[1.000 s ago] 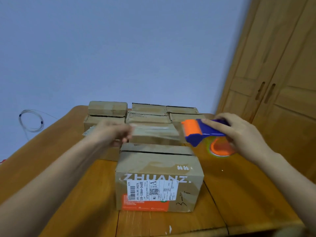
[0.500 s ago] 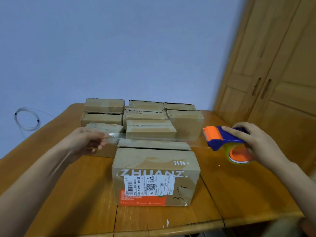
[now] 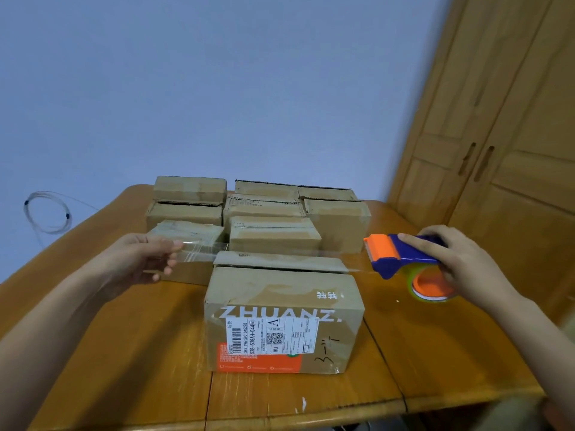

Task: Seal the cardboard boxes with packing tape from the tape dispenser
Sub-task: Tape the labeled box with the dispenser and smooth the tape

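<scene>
The left hand (image 3: 137, 259) pinched the free end of the clear tape strip (image 3: 280, 255); the right hand (image 3: 451, 262) gripped the tape dispenser (image 3: 401, 256). The strip was stretched above the near cardboard box (image 3: 283, 318) on the desk (image 3: 140, 353), not yet applied. Its seam appeared unsealed; sealing was judged barely begun.

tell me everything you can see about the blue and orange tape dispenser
The blue and orange plastic tape dispenser has a blue body, an orange front roller guard and an orange hub carrying a roll of clear tape with a greenish edge. The right hand grips it from above, holding it in the air above the wooden table, right of the front cardboard box. A stretched strip of clear packing tape runs from its mouth leftward to the left hand, which pinches the free end.
</scene>
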`<state>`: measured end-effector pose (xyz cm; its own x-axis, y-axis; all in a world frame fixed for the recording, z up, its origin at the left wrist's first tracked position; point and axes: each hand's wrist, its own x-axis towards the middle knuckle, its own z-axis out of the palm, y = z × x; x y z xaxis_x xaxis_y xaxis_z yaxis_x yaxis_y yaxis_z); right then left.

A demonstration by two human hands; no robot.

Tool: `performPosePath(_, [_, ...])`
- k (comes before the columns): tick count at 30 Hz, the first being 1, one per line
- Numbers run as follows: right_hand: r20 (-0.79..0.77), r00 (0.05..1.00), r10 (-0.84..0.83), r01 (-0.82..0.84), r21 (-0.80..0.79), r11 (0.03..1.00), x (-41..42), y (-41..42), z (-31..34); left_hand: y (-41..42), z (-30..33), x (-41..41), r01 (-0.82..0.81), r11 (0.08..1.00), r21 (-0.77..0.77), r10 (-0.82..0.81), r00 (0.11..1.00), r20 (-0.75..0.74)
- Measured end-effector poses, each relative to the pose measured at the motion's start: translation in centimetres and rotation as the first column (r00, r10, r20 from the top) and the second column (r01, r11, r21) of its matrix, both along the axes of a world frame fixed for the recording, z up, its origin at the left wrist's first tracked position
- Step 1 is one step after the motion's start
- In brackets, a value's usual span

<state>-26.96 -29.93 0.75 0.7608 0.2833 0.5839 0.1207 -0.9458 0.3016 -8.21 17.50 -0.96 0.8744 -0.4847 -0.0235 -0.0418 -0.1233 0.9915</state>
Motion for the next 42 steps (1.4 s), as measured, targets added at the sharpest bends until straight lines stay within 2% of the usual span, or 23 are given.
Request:
performPosePath(8, [-0.009,1.0,-0.012,0.012,-0.03,0.999,0.3,0.6,-0.2,-0.3,-0.3,0.0,-0.067,0.998,-0.014,0.066,0.998,-0.019])
performPosePath(15, [-0.043,0.999,0.004,-0.004,0.008,1.0,0.6,0.3,-2.2,-0.5,-1.2,0.1,-0.103,0.994,-0.033,0.102,0.994,-0.045])
performPosePath(22, [-0.108,0.994,-0.03,0.041,0.1,0.994,0.4,0.8,-5.2,-0.2,-2.6,0.2,-0.069,0.998,-0.002,0.069,0.997,-0.023])
performPosePath(28, [-0.093,0.994,-0.056,0.063,0.081,0.995,0.2,0.9,-5.4,0.3,-3.4,0.6,-0.048,0.999,0.018,0.048,0.999,0.011])
performPosePath(33, [-0.102,0.993,-0.063,0.072,0.086,0.994,0.2,0.9,-5.6,0.0,-4.8,0.4,-0.039,0.999,0.016,0.039,0.999,-0.025])
performPosePath(42, [-0.102,0.993,-0.056,0.07,0.139,0.988,0.2,1.6,-6.9,-4.0,-10.0,-1.8,-0.066,0.997,-0.051,0.054,0.979,-0.198])
